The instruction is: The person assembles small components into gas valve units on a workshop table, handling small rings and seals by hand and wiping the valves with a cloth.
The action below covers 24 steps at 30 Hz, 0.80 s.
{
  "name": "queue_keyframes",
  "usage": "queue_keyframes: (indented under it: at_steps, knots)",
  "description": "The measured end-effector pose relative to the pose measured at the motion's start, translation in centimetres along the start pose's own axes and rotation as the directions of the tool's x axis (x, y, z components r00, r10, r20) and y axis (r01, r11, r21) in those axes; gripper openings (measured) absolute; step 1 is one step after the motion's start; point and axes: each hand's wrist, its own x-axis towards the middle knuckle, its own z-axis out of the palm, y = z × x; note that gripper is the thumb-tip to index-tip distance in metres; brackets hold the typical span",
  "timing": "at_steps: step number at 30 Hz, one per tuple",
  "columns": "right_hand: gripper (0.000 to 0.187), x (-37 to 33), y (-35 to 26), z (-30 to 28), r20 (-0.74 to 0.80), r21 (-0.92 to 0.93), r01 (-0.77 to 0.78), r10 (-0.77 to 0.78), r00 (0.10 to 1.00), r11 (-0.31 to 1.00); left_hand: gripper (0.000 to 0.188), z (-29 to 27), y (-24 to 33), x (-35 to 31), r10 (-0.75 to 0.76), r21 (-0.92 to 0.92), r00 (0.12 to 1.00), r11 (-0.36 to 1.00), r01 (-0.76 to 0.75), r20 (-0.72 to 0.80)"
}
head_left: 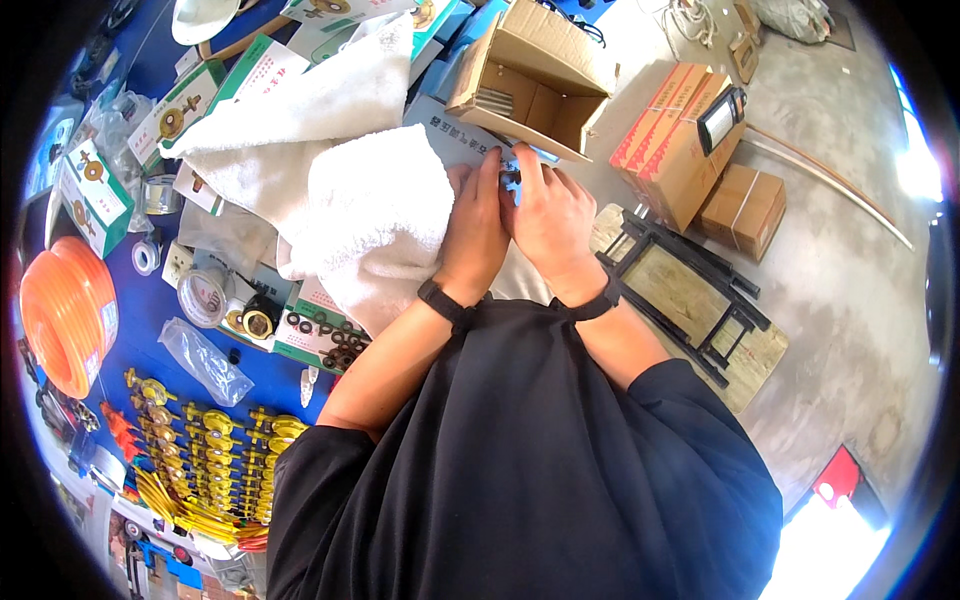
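- Dark metal is what the hands work on: a small dark metal fitting (pixel 511 178) is pinched between the fingertips of both hands, just above the near edge of the blue counter (pixel 150 330), in front of the open brown cardboard box (pixel 530 75).
- The left hand (pixel 474 225) is closed narrow on the fitting, fingers straight and pointing away from the body, a black band on its wrist.
- The right hand (pixel 553 222) mirrors it, thumb and forefinger nipped on the same piece, knuckles up, and touches the left hand along the fingers.
- As a judgement, the work on this piece is in mid-course: the fitting is held up in both hands and not yet laid down anywhere; too small to tell how its parts sit.
- Beside the left hand a white terry towel (pixel 350 170) lies rumpled over the counter, well clear of the fingertips.
- Toward the counter's left edge, rows of yellow-handled brass valves (pixel 215 450) lie side by side, which suggests finished pieces, though that cannot be confirmed.
- Black rubber rings (pixel 325 335) lie scattered on a green-and-white carton near the left forearm.
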Motion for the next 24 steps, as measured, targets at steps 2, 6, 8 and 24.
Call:
queue_keyframes:
  at_steps: [2,6,8,24]
  knots:
    - [0.044,-0.09,-0.02,-0.02,0.009,-0.010,-0.008,0.008,1.000,1.000,0.056,-0.09,0.07,-0.01,-0.002,-0.007,1.000,1.000,0.002,0.003]
    - [0.052,-0.09,0.23,0.35,-0.011,0.019,0.004,-0.004,1.000,1.000,0.056,-0.23,0.15,0.05,-0.007,-0.026,1.000,1.000,0.007,0.006]
    - [0.051,-0.18,0.21,0.31,0.009,0.016,-0.013,0.013,1.000,1.000,0.056,-0.21,0.15,0.04,-0.010,-0.027,1.000,1.000,0.010,0.013]
    - [0.044,0.31,-0.34,0.63,0.035,0.042,-0.025,0.024,0.999,0.999,0.055,-0.21,-0.13,-0.22,-0.057,-0.121,0.998,0.991,0.061,0.035]
